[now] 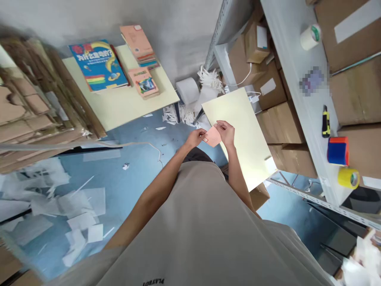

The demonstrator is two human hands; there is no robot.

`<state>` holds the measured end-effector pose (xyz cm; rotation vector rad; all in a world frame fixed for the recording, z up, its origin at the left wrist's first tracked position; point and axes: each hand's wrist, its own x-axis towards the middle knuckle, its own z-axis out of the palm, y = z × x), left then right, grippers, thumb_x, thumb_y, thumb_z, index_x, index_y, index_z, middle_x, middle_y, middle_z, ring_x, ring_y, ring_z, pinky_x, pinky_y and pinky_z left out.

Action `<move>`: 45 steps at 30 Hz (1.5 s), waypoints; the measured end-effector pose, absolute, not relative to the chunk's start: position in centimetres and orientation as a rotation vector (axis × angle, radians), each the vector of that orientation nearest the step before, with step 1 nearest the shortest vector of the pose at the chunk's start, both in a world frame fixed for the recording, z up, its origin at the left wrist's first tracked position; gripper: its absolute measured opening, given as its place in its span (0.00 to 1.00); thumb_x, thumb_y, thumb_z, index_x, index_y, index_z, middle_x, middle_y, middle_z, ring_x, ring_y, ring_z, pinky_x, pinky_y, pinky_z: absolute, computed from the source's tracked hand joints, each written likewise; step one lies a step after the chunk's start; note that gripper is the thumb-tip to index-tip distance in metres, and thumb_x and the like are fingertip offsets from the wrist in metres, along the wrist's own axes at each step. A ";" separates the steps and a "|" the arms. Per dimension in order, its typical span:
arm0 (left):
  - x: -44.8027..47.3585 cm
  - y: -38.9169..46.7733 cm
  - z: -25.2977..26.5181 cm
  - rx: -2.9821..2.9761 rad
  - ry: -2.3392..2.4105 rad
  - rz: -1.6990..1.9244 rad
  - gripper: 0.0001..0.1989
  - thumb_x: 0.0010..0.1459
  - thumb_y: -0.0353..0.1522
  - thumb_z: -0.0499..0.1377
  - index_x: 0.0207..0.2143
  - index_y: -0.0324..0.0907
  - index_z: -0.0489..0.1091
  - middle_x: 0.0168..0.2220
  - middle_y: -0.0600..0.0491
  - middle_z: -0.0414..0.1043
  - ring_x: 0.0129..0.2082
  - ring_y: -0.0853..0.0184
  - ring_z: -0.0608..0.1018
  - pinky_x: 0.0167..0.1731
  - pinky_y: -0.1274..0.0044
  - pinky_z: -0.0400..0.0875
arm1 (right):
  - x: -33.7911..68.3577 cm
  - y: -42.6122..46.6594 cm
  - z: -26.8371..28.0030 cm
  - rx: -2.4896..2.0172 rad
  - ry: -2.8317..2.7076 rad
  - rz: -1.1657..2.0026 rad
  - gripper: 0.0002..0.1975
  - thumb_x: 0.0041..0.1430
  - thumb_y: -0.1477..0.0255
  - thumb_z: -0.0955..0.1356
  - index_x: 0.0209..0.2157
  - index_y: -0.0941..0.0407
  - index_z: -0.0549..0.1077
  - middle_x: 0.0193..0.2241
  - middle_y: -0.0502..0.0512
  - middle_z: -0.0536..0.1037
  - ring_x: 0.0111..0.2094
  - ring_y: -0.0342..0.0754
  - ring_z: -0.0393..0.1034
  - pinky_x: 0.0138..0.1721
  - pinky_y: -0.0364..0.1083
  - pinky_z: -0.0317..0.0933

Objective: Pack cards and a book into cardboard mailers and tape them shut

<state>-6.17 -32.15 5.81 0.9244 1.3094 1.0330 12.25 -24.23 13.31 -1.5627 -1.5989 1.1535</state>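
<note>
Head view, mid-frame: the left hand [197, 138] pinches the left corner of the pink paper item [213, 137]; so slight a fingertip hold could slip and let it fall to the blue floor [138, 172], left of centre. The right hand [226, 132] grips its upper-right edge; uneven pulling could crease or tear it. It spans the gap between the hands, overlapping the pale table's [253, 135] left edge in the frame.

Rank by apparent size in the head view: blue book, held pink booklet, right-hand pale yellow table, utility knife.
1. Pale yellow table
2. Blue book
3. Pink booklet and utility knife: too alike to rank.
</note>
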 end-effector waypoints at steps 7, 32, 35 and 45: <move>-2.4 -30.2 9.5 0.835 1.071 1.090 0.24 0.53 0.51 0.77 0.37 0.41 0.81 0.35 0.48 0.84 0.35 0.61 0.82 0.39 0.69 0.78 | 19.8 -25.3 16.0 -1.553 -1.393 0.942 0.36 0.58 0.43 0.80 0.57 0.54 0.82 0.56 0.67 0.87 0.59 0.60 0.82 0.65 0.61 0.75; 10.8 -21.6 17.1 0.943 1.246 1.289 0.28 0.60 0.58 0.74 0.43 0.43 0.82 0.40 0.47 0.86 0.40 0.60 0.87 0.45 0.68 0.84 | 25.5 -22.7 18.8 -1.559 -1.147 1.008 0.29 0.69 0.45 0.75 0.58 0.51 0.81 0.60 0.66 0.85 0.57 0.59 0.83 0.53 0.57 0.82; 12.1 -22.5 17.2 1.130 1.234 1.197 0.22 0.64 0.53 0.74 0.44 0.44 0.85 0.45 0.46 0.88 0.48 0.57 0.88 0.57 0.64 0.83 | 24.7 -22.9 18.0 -1.548 -1.053 1.048 0.28 0.70 0.45 0.74 0.57 0.51 0.80 0.56 0.63 0.87 0.53 0.57 0.84 0.50 0.54 0.81; 8.4 -19.1 15.1 0.820 1.204 1.017 0.41 0.52 0.64 0.76 0.53 0.41 0.84 0.52 0.41 0.88 0.52 0.52 0.88 0.58 0.59 0.84 | 28.1 -21.3 18.3 -1.468 -0.954 1.197 0.25 0.69 0.44 0.72 0.47 0.53 0.81 0.39 0.54 0.85 0.40 0.51 0.79 0.41 0.48 0.75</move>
